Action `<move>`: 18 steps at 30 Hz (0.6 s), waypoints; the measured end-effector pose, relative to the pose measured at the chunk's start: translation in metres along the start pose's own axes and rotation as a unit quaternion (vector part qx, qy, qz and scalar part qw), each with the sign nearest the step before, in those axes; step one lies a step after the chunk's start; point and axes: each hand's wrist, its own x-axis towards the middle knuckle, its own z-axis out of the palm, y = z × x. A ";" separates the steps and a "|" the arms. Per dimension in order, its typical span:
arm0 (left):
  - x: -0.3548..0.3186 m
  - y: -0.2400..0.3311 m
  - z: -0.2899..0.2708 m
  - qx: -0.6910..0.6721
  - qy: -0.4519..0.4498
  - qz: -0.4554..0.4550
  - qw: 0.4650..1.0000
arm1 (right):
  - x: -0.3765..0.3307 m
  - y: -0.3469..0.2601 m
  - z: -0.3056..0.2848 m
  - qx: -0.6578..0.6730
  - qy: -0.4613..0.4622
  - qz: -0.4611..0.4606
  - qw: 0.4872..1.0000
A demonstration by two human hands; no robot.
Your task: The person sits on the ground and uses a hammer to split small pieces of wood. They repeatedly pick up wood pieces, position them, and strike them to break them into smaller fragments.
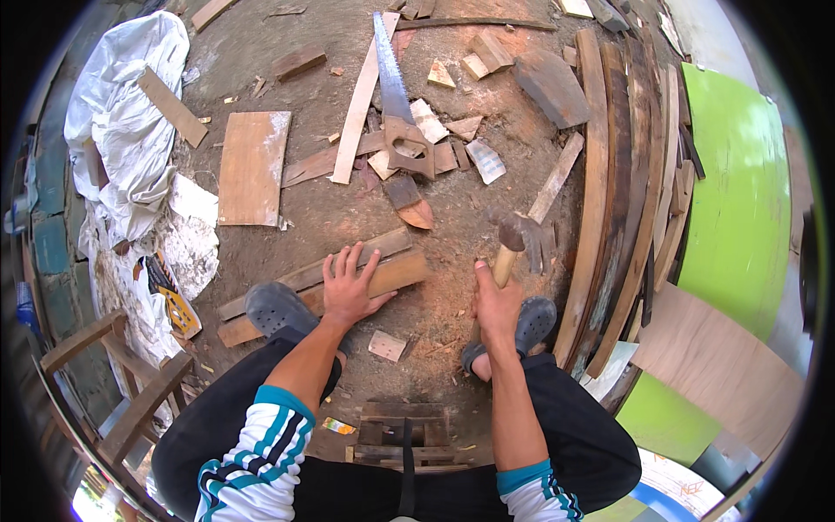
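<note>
Two planks [348, 274] pinned under my flat left hand [348, 291]; right hand [496, 300] grips the hammer [511, 239] (raised), so I judge nailing, needing a square strike.

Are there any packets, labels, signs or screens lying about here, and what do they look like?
No signs or screens.
White plastic sacking: left side of the dirt ground, crumpled, plain white.
Small wrapper: on the ground between the person's knees, flat, yellow-green with red.
Yellow and black printed piece: left, beside the sacking, partly folded; what it is cannot be told.
</note>
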 end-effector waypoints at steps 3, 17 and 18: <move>0.001 0.000 -0.002 0.003 0.000 0.002 1.000 | 0.009 -0.007 0.001 0.025 -0.049 0.013 0.998; -0.001 0.002 -0.005 -0.010 -0.040 -0.005 0.999 | -0.097 0.028 -0.108 -0.190 -0.269 0.271 0.904; -0.009 0.002 -0.005 -0.004 -0.047 -0.009 0.999 | -0.113 0.013 -0.121 -0.192 -0.267 0.261 0.908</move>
